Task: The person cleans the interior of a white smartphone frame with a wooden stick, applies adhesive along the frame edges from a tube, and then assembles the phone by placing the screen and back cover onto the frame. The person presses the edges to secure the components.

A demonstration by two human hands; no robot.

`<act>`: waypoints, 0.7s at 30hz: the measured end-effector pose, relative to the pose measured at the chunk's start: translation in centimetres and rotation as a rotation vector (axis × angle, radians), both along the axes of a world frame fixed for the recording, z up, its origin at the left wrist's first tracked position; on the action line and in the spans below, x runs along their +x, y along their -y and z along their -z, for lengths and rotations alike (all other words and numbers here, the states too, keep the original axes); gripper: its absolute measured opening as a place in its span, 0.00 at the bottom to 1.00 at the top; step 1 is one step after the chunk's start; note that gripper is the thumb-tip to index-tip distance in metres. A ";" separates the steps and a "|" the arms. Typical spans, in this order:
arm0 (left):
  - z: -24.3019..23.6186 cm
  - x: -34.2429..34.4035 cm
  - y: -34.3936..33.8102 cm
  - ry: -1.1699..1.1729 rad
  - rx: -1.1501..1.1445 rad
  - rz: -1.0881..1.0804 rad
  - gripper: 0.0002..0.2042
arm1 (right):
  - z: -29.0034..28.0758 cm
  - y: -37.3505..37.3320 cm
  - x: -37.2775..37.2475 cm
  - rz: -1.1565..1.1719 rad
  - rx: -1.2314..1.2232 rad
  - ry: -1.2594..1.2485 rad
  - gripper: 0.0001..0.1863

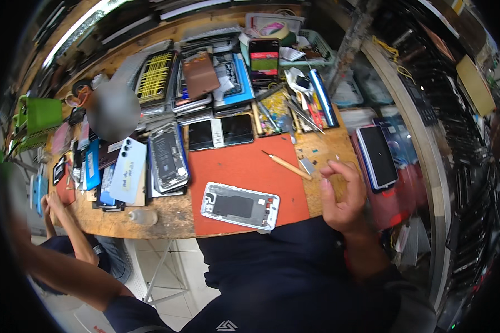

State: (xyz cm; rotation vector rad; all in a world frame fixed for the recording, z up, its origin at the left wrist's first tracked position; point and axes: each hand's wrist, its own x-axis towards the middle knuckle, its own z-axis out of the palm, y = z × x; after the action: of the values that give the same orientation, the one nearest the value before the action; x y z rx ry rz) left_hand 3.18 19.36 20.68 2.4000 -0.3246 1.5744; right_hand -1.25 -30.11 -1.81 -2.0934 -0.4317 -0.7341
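Note:
My right hand [343, 197] is raised over the right end of the wooden bench, palm up. Its fingers are loosely curled, thumb and forefinger apart, holding nothing. Close by lie a thin tool with a wooden handle [288, 166] and a small grey metal piece [306, 165]. In front of me, a white-framed phone housing [240, 206], its inside showing, lies on the red mat [233, 166]. Neither hand touches it. My left arm reaches far out to the left. The left hand [18, 222] is blurred in the dark rim, its fingers hidden.
Stacked phone parts [168, 158], a pale blue phone back [129, 170] and a small clear bottle [143, 216] occupy the left. Two dark screens [222, 132] lie behind the mat. A lit phone [264, 61] stands farther back. Another person's hands [54, 204] are at the bench's left end.

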 end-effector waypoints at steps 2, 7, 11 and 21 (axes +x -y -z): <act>5.5 -3.6 5.5 -0.141 -0.121 0.263 0.11 | -1.4 -1.7 0.0 -0.050 -0.021 0.148 0.26; 16.5 -7.4 16.6 -0.782 -0.797 0.620 0.09 | -4.1 -8.4 -1.6 -0.554 0.017 -0.030 0.34; 20.7 -8.1 17.5 -0.916 -1.427 0.703 0.09 | -1.8 -8.8 -1.8 -0.467 -0.144 -0.079 0.20; 23.4 -9.9 15.0 -0.666 -1.276 0.488 0.10 | -1.4 -8.5 1.0 -0.424 -0.515 -0.167 0.22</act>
State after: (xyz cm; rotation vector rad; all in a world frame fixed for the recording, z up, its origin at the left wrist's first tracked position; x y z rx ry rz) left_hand -6.69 4.37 -2.74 1.4645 0.1940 0.3972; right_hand -0.27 -21.63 -0.44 -2.3890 -1.0159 -0.2041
